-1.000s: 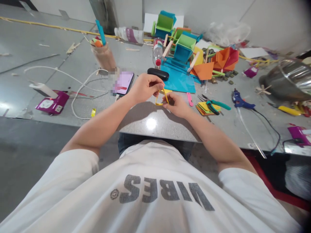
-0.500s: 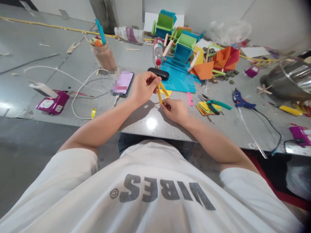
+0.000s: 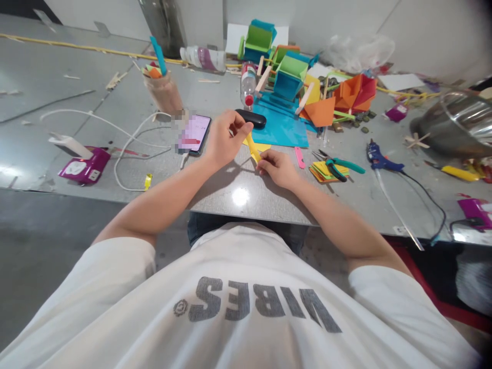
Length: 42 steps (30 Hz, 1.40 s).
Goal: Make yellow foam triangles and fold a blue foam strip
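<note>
A narrow yellow paper strip (image 3: 253,148) runs between my two hands above the table. My left hand (image 3: 228,138) pinches its upper end between thumb and fingers. At the lower end, the fingertips of my right hand (image 3: 280,166) are closed on the strip. A flat yellow paper piece (image 3: 264,147) lies on the table just behind it. Beyond my hands, a black oblong case (image 3: 251,119) rests by a blue sheet (image 3: 282,136). A pink cutter (image 3: 299,158) lies right of my right hand.
Pliers (image 3: 338,166) lie on a stack of coloured paper (image 3: 323,174) at right, near a blue glue gun (image 3: 380,158). A phone (image 3: 199,134) and white cable (image 3: 119,159) lie left. Folded paper boxes (image 3: 290,77), a bottle (image 3: 248,84) and a steel pot (image 3: 453,123) stand behind.
The yellow strip has turned and closed up: two separate lengths showed before, now one band shows. My right hand has shifted slightly right and up; my left hand keeps its pinch.
</note>
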{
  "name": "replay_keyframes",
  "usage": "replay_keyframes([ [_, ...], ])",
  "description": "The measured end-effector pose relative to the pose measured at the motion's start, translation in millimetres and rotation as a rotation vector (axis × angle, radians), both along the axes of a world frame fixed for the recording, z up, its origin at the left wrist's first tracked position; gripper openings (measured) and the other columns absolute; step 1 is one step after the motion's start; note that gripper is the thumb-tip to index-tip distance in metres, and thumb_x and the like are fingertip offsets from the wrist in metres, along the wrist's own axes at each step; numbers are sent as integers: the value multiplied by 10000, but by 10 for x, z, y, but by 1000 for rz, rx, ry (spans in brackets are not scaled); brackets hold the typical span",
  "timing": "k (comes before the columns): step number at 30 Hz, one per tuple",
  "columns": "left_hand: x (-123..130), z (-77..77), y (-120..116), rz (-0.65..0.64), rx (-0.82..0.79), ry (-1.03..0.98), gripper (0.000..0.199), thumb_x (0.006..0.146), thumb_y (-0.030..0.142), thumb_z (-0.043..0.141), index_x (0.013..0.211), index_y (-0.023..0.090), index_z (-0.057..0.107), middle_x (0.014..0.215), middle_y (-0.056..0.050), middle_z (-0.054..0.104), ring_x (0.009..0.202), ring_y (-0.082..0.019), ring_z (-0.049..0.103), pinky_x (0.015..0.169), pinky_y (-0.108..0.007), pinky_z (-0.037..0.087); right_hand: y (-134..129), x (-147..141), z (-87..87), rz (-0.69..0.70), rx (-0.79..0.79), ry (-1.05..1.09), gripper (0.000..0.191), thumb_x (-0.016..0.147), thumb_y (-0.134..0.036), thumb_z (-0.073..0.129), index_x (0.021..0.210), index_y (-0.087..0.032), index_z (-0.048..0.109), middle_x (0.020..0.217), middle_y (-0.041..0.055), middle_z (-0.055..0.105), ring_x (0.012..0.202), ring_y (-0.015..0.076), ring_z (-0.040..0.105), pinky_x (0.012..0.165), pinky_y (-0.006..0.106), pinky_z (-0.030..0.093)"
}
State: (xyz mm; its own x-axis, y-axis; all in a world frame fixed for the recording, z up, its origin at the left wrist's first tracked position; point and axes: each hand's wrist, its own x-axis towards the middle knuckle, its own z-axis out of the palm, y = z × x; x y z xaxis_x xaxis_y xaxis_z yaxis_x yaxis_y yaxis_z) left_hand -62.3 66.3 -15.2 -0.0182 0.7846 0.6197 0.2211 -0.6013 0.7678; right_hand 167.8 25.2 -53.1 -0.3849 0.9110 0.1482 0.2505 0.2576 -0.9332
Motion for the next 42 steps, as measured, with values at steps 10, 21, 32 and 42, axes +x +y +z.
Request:
replay_keyframes([
  [10, 41, 57, 65, -212, -346, -338, 460, 939, 301, 961, 733, 208, 559, 652, 30, 702, 502, -55, 603, 518, -191, 472, 179, 199, 43, 185, -132, 154, 580, 978, -781, 796, 938, -249, 567, 777, -24, 680, 553, 106, 541, 530, 261, 419],
  [21, 61, 88, 4, -307, -436, -400, 429, 934, 291, 947, 709, 204, 592, 612, 44, 692, 490, -60, 620, 522, -187, 495, 172, 276, 127, 247, -246, 104, 511, 1069, -662, 765, 893, -207, 613, 732, -9, 642, 557, 87, 532, 511, 232, 420],
  [32, 38, 100, 41, -255, -460, -418, 437, 975, 177, 866, 690, 214, 536, 574, 71, 588, 460, -55, 575, 504, -189, 465, 161, 314, 126, 303, -292, 213, 369, 1006, -499, 881, 1060, -184, 696, 877, 32, 793, 619, 95, 630, 585, 240, 529],
  [42, 77, 218, -52, -318, -521, -495, 502, 978, 205, 876, 653, 214, 493, 541, 88, 514, 456, -43, 546, 481, -170, 430, 134, 269, 137, 467, -360, 298, 488, 977, -604, 895, 1046, -204, 623, 890, 21, 844, 527, 89, 625, 514, 229, 472],
])
